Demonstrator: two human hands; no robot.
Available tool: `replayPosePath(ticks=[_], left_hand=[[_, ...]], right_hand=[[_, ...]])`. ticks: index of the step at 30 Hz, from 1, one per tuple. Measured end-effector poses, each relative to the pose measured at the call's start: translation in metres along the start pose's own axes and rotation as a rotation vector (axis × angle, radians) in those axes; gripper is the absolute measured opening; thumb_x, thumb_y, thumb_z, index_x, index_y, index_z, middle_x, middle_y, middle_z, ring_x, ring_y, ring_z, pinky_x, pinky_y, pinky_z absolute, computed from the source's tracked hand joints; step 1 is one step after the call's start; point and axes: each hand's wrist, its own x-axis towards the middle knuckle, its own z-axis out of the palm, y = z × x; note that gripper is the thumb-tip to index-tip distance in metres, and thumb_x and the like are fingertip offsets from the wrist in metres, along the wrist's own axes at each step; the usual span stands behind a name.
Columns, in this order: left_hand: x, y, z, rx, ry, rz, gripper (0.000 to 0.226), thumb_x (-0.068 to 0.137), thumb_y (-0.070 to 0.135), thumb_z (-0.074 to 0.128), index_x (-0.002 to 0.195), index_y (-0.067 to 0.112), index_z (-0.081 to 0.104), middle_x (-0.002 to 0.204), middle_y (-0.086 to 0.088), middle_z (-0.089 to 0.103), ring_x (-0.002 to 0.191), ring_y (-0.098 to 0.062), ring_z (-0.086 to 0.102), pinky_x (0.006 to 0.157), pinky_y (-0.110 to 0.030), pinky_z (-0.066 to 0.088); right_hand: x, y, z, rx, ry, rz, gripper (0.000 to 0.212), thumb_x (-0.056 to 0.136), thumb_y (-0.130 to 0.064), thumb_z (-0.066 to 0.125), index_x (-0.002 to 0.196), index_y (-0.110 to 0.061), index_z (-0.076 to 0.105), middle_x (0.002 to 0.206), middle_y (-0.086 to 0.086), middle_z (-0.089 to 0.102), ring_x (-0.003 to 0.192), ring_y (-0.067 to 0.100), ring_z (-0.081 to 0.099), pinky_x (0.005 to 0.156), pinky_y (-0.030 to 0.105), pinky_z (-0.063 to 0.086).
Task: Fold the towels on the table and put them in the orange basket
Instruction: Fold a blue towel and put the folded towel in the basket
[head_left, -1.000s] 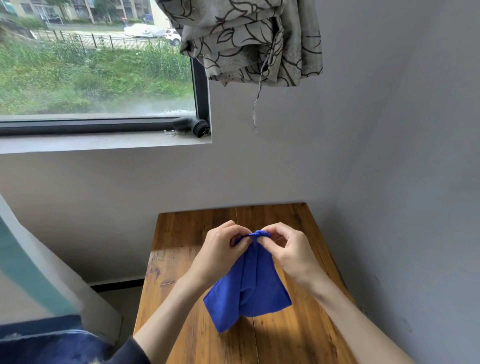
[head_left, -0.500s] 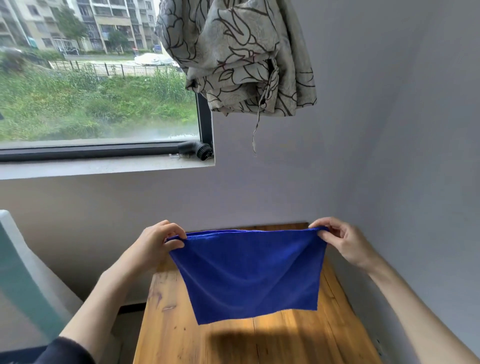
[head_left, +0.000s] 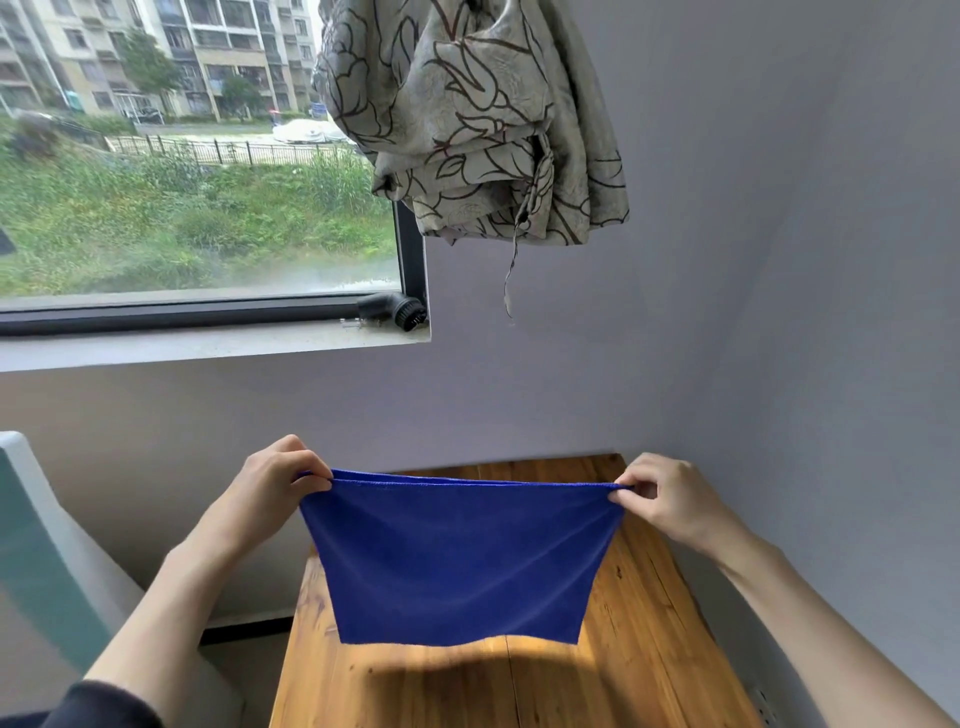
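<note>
A blue towel (head_left: 460, 561) hangs spread out in the air above the wooden table (head_left: 649, 670). My left hand (head_left: 270, 488) pinches its top left corner and my right hand (head_left: 667, 499) pinches its top right corner. The top edge is stretched taut between them and the lower edge hangs free, just above the tabletop. No orange basket is in view.
The table stands in a corner, with a grey wall (head_left: 831, 364) right beside it and another behind. A bundled patterned curtain (head_left: 478, 119) hangs above. A window sill (head_left: 208, 345) carries a small black object (head_left: 395, 312). A pale teal-and-white furniture edge (head_left: 47, 561) is at left.
A second ago both hands held the bunched towel together over the table. They moved apart and spread it flat; since half a second ago it is held slightly lower and nearer.
</note>
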Motion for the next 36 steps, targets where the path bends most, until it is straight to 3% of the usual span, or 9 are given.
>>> replayPosePath(ticks=[2, 6, 13, 21, 26, 31, 36], left_hand=[[-0.002, 0.000, -0.001, -0.009, 0.032, 0.011, 0.038, 0.079, -0.001, 0.069, 0.064, 0.033, 0.062, 0.079, 0.005, 0.055, 0.071, -0.010, 0.054, 0.064, -0.014, 0.038], [-0.002, 0.003, -0.006, -0.016, 0.094, 0.036, 0.024, 0.076, -0.004, 0.072, 0.070, 0.020, 0.071, 0.077, 0.005, 0.059, 0.070, -0.009, 0.058, 0.061, -0.004, 0.036], [-0.001, 0.014, -0.019, -0.059, 0.187, 0.076, 0.039, 0.074, 0.005, 0.075, 0.066, 0.039, 0.058, 0.073, 0.011, 0.061, 0.073, 0.009, 0.055, 0.061, -0.001, 0.037], [0.003, 0.016, -0.031, -0.134, 0.281, 0.077, 0.033, 0.073, 0.005, 0.076, 0.067, 0.033, 0.060, 0.070, 0.006, 0.064, 0.067, 0.011, 0.056, 0.059, -0.003, 0.039], [0.007, 0.009, -0.038, -0.119, 0.219, 0.118, 0.043, 0.077, -0.004, 0.069, 0.075, 0.038, 0.060, 0.081, 0.010, 0.065, 0.076, -0.006, 0.057, 0.065, -0.007, 0.042], [0.007, 0.006, -0.046, -0.148, 0.228, 0.100, 0.037, 0.076, -0.001, 0.071, 0.073, 0.035, 0.064, 0.081, 0.012, 0.067, 0.075, -0.008, 0.059, 0.066, -0.012, 0.044], [0.006, 0.005, -0.047, -0.092, 0.242, 0.070, 0.033, 0.078, 0.001, 0.071, 0.073, 0.032, 0.062, 0.076, 0.009, 0.066, 0.071, -0.011, 0.058, 0.064, -0.008, 0.040]], right_hand=[[0.004, -0.001, -0.003, 0.047, 0.044, 0.019, 0.027, 0.078, -0.012, 0.073, 0.062, -0.029, 0.061, 0.072, -0.012, 0.062, 0.082, -0.002, 0.057, 0.066, 0.007, 0.039], [0.008, -0.007, -0.013, 0.270, 0.075, 0.090, 0.023, 0.087, -0.010, 0.062, 0.067, -0.017, 0.068, 0.084, -0.016, 0.066, 0.079, 0.004, 0.061, 0.070, 0.012, 0.044], [0.017, -0.025, -0.023, 0.554, 0.247, 0.181, 0.012, 0.086, -0.003, 0.062, 0.080, -0.006, 0.072, 0.087, -0.002, 0.069, 0.075, -0.004, 0.063, 0.064, 0.004, 0.045], [0.028, -0.033, -0.032, 0.486, 0.287, 0.126, 0.010, 0.086, -0.007, 0.062, 0.082, -0.010, 0.071, 0.081, -0.004, 0.069, 0.073, -0.004, 0.064, 0.066, 0.005, 0.048], [0.036, -0.035, -0.032, 0.496, 0.316, 0.121, 0.010, 0.087, -0.009, 0.062, 0.083, -0.007, 0.071, 0.079, 0.001, 0.070, 0.069, -0.002, 0.064, 0.067, 0.008, 0.050], [0.039, -0.037, -0.030, 0.510, 0.323, 0.139, 0.008, 0.086, -0.006, 0.063, 0.079, -0.005, 0.067, 0.077, 0.003, 0.068, 0.064, -0.001, 0.062, 0.064, 0.009, 0.050], [0.042, -0.034, -0.023, 0.367, 0.301, 0.148, 0.012, 0.085, -0.008, 0.065, 0.075, -0.013, 0.059, 0.079, 0.002, 0.066, 0.076, 0.017, 0.063, 0.072, 0.028, 0.052]])
